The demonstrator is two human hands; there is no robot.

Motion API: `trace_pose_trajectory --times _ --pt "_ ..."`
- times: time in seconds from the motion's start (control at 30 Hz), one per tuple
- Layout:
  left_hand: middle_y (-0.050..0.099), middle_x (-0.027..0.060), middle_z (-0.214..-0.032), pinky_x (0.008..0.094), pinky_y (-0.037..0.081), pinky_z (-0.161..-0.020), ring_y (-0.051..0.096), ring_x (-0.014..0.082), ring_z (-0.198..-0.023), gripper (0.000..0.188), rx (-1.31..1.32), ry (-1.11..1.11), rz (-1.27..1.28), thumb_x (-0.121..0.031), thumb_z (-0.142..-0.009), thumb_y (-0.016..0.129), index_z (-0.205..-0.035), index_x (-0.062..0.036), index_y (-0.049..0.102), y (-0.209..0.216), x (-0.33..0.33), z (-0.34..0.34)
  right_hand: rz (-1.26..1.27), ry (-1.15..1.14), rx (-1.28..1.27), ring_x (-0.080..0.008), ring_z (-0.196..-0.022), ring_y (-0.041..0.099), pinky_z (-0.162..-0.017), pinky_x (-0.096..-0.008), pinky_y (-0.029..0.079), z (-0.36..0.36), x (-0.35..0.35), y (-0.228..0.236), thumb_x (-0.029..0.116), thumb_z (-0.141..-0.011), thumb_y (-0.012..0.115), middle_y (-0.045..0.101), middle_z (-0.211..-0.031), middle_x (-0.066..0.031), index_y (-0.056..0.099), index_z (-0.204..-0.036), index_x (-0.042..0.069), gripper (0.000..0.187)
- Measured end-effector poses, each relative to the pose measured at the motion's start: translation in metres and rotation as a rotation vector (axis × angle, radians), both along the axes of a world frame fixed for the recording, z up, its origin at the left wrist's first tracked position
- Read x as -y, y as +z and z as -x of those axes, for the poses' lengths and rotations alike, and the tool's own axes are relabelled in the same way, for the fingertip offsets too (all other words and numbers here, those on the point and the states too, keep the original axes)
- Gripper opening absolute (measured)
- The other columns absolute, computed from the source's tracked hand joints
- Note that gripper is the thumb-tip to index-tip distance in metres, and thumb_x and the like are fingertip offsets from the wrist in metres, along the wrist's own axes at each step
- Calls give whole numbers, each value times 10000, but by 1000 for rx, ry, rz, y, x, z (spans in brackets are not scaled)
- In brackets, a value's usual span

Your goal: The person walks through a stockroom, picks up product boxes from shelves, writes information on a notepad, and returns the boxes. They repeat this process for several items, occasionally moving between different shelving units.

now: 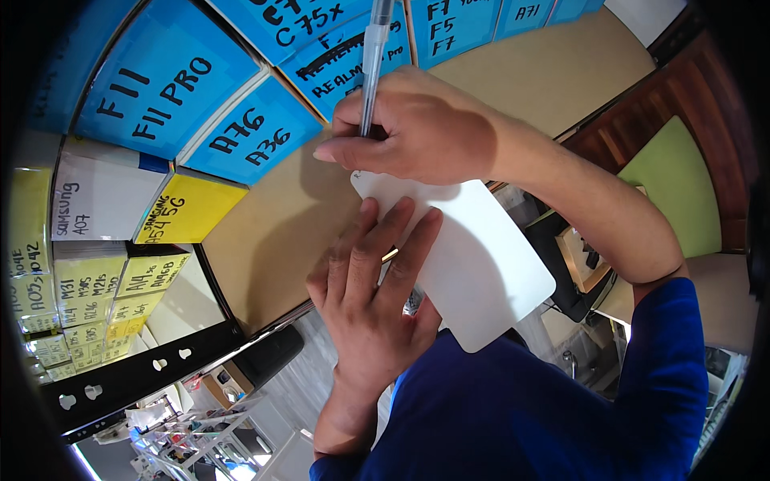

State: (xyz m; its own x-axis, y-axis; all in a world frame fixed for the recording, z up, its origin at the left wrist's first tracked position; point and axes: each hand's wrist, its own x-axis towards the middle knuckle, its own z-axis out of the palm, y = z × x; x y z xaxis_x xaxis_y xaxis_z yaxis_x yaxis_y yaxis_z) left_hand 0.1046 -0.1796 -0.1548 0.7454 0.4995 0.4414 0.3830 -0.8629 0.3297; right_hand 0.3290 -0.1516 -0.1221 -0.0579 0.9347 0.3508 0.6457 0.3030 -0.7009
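Observation:
My right hand is closed around a clear-barrelled pen, which stands nearly upright. Beneath that hand lies the upper end of a white card with rounded corners. A small dark mark shows at the card's top left corner, close under the right hand; the pen's tip is hidden. My left hand rests with spread fingers along the left side of the card, its fingertips just below the right hand. The card's far end sticks out past the shelf's front edge, over my blue shirt.
Boxes with blue labels stand along the back of the tan shelf. Boxes with yellow labels fill the left side, above a black slotted metal rail. A green cushion leans against dark wood at right.

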Motion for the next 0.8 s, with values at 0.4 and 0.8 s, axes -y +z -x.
trace_pose_trajectory --times 0.4,0.8 --pt "663 -29 -1447 407 346 -1100 604 228 -1383 596 9 0 -19 -235 -814 723 -1411 -250 724 -1 -1 -1 51 -39 -108 -354 -577 583 -610 -422 503 0 2 1 296 -986 700 620 -652 -209 740 -883 -53 366" --pt "663 -29 -1458 410 348 -1104 602 224 -1385 552 -10 9 -30 -280 -836 721 -1387 -249 744 -2 -1 -1 22 -39 21 -274 -547 507 -563 -402 418 -3 -1 -7 294 -1034 690 558 -638 -171 728 -886 -17 346"
